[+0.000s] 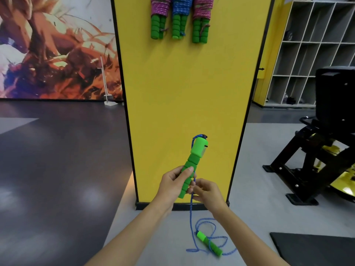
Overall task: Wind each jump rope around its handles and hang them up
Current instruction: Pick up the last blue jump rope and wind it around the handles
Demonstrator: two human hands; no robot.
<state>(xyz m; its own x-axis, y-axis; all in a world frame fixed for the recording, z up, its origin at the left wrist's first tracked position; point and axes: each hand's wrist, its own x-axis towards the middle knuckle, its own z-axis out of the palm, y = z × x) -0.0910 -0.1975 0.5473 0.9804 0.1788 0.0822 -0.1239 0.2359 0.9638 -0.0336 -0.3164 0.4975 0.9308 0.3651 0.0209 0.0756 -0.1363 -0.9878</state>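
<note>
The left hand point(172, 182) gripped a green handle point(194, 160), nearly upright – the right hand point(207, 191) pinched its blue rope point(190, 212), which trailed to the floor point(259, 169)

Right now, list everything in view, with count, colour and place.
wound ropes: three, two pink and one blue, green handles, hanging at the panel's top
panel: one, yellow, upright at centre
held handle: one, green, in front of the panel's foot
floor handle: one, green, on the floor among rope loops
rope: one, blue, from the held handle down to the floor handle
mural: one, orange and purple, left wall
stand: one, white, before the mural
shelf: one, grey, far right
machine: one, black, right
mat: one, black, lower right floor
left hand: grips the held handle
right hand: pinches the rope
</note>
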